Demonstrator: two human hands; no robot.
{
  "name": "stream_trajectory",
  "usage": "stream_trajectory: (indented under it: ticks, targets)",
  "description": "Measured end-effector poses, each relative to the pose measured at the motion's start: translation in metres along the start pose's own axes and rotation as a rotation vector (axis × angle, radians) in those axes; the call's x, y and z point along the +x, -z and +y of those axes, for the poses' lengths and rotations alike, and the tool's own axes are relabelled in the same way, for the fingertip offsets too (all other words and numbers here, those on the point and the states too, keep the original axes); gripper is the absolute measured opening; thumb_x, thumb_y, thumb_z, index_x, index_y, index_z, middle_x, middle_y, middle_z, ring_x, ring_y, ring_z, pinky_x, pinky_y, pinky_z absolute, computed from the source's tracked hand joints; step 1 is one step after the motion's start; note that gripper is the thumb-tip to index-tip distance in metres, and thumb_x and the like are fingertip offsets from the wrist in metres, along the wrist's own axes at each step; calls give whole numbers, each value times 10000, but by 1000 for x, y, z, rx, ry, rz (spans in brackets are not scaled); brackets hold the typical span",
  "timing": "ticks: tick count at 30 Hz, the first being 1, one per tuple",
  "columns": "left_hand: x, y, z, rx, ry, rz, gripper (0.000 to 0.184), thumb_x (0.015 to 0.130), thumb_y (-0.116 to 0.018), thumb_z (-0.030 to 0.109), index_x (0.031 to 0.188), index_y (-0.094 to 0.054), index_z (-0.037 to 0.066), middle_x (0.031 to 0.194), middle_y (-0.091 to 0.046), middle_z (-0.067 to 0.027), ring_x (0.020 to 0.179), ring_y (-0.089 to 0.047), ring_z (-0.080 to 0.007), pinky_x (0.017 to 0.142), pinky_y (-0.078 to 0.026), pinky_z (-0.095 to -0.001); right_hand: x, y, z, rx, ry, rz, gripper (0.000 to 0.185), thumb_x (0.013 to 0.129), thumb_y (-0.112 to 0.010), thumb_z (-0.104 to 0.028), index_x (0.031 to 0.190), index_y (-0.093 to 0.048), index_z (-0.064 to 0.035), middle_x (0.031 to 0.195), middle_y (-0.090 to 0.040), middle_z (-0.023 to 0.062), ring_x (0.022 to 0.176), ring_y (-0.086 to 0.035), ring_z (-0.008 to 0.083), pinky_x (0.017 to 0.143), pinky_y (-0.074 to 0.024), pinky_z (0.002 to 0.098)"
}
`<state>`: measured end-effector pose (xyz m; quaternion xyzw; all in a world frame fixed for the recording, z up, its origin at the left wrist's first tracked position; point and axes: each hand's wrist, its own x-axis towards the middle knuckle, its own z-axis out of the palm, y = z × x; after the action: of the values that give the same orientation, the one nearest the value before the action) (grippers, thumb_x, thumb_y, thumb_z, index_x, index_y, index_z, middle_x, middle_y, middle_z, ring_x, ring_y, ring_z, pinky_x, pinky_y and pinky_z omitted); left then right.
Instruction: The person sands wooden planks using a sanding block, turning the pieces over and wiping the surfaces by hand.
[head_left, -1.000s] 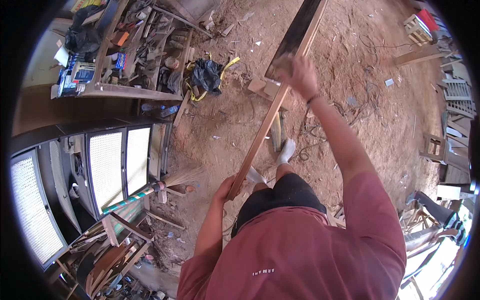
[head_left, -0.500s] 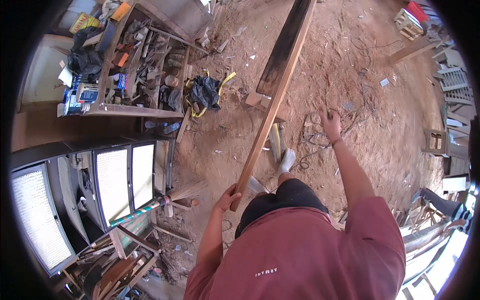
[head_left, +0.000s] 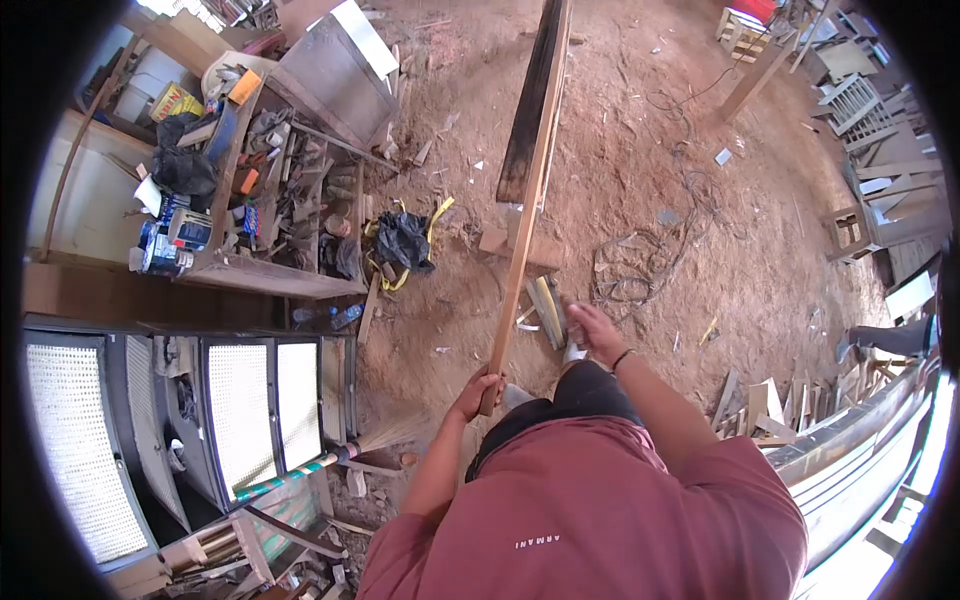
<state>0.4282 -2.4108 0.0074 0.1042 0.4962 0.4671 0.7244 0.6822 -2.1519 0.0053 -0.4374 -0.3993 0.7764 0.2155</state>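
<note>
My left hand (head_left: 476,396) is wrapped around the near end of a long, narrow wooden strip (head_left: 520,260), which slants away from me. The strip's far part runs along the right side of a dark, blackened plank (head_left: 526,120). A wooden block (head_left: 535,250) lies on the ground crosswise under the strip. To the right of the strip, my right hand (head_left: 596,332) hovers above my foot with its fingers curled in. What it holds, if anything, is too small to make out. A short yellowish wood offcut (head_left: 546,312) lies just left of that hand.
A loose tangle of cable (head_left: 640,270) lies on the dirt floor to the right. On the left stand a cluttered wooden shelf (head_left: 270,275) and framed glass panels (head_left: 240,400). A black plastic bag (head_left: 402,242) and a straw broom (head_left: 300,475) are nearby. Scrap wood (head_left: 765,405) is at right.
My right hand has come in from the right, closer to my body and the strip. My left hand keeps its grip on the strip, which now points more straight ahead as the view has shifted.
</note>
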Motion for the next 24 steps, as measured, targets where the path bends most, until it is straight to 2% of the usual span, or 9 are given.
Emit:
stream_trajectory:
  ticks: [2, 8, 10, 11, 13, 14, 16, 19, 24]
  targets:
    - [1, 1, 0, 24, 7, 5, 482, 1020, -659, 424, 1328, -623, 56, 980, -662, -51, 801, -664, -164, 757, -570, -329, 1, -35, 5, 91, -197, -141, 474, 1067, -723, -444, 1376, -701, -84, 1114, -751, 41, 994, -717, 153, 809, -570, 312]
    - [0, -4, 10, 269, -93, 127, 548, 1058, -681, 412, 1431, -574, 26, 1081, -716, -84, 999, -717, -208, 939, -583, -368, -13, -100, 14, 354, -229, -186, 414, 1104, -664, -434, 1352, -651, -102, 1166, -726, 70, 1054, -735, 244, 894, -623, 452]
    - [-15, -18, 21, 493, -169, 259, 615, 1086, -659, 378, 1540, -494, -2, 1322, -694, -184, 1230, -676, -291, 1117, -513, -435, -12, -107, 17, 522, -230, -189, 365, 1119, -643, -404, 1322, -647, -100, 1187, -682, 57, 1064, -717, 265, 958, -611, 544]
    - [-19, -25, 25, 496, -173, 260, 615, 1086, -659, 378, 1540, -494, -2, 1322, -694, -184, 1230, -676, -291, 1117, -513, -435, -10, -108, 17, 522, -226, -192, 365, 1119, -643, -404, 1322, -647, -100, 1187, -682, 57, 1064, -717, 265, 958, -611, 544]
    - [-31, -41, 25, 1359, -757, 455, 779, 1092, -624, 405, 1679, -325, -11, 1662, -464, -244, 1540, -461, -344, 1287, -340, -504, -7, -105, 24, 556, -229, -214, 411, 1104, -657, -424, 1389, -654, -127, 1205, -745, 68, 1083, -739, 273, 1007, -610, 529]
    - [-37, -54, 26, 1359, -758, 459, 779, 1092, -624, 405, 1679, -325, -11, 1662, -464, -244, 1540, -461, -344, 1287, -340, -504, -4, -104, 25, 554, -229, -218, 411, 1104, -657, -424, 1389, -654, -127, 1205, -745, 68, 1083, -739, 273, 1007, -610, 529]
    - [-57, -88, 36, 1941, -526, 355, 889, 1087, -592, 454, 1736, -194, -6, 1817, -201, -197, 1684, -200, -339, 1357, -176, -534, 0, -104, 28, 495, -243, -159, 393, 1112, -642, -418, 1376, -660, -127, 1183, -749, 69, 1071, -737, 267, 994, -604, 515]
    - [-49, -92, 28, 1852, -542, 409, 972, 1063, -583, 549, 1749, -157, 9, 1841, -155, -148, 1707, -131, -308, 1369, -123, -544, 8, -103, 30, 531, -295, -171, 345, 1129, -620, -380, 1303, -689, -91, 1147, -752, 76, 1028, -730, 260, 977, -599, 465]
    - [-26, -101, 47, 1769, -547, 453, 1000, 1053, -585, 599, 1735, -188, -15, 1831, -171, -171, 1695, -164, -343, 1356, -137, -579, 13, -101, 22, 453, -337, -234, 372, 1130, -612, -405, 1330, -676, -98, 1161, -750, 60, 1045, -731, 254, 956, -607, 462]
